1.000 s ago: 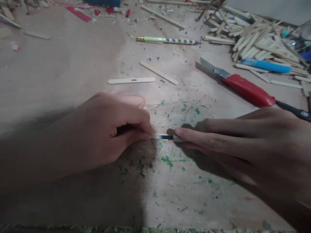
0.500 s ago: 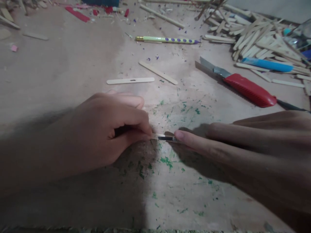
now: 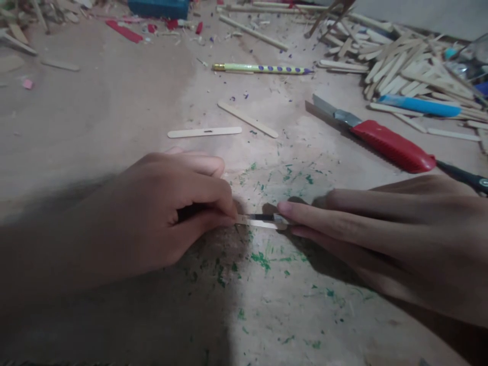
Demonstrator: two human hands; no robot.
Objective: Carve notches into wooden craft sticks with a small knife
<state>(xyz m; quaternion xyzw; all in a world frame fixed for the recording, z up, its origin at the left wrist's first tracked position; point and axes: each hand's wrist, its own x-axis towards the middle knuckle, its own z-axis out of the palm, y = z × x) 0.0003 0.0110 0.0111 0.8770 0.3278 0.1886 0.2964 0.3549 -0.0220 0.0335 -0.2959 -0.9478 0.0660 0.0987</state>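
My left hand (image 3: 179, 208) is closed in a pinch, thumb and index finger gripping one end of a wooden craft stick (image 3: 263, 223) just above the table. The stick's other end points right, towards my right hand (image 3: 381, 234). Between the index finger and thumb of that hand is the pale end of a small dark blade (image 3: 262, 217). The blade lies along the stick's upper edge, and its left tip comes close to my left fingertips. Whether it cuts into the wood I cannot tell. Most of what my right hand holds is hidden.
Two loose craft sticks lie beyond my hands, one a stick with a small slot (image 3: 206, 132). A red-handled utility knife (image 3: 392, 145) with its blade out lies at right. Further back are a pencil (image 3: 263, 68), a blue-capped tool (image 3: 419, 105) and a stick pile (image 3: 415, 66).
My right fingertips have shifted slightly right and the thumb now shows below the index finger. More of the craft stick is visible under the blade. My left hand keeps its pinch.
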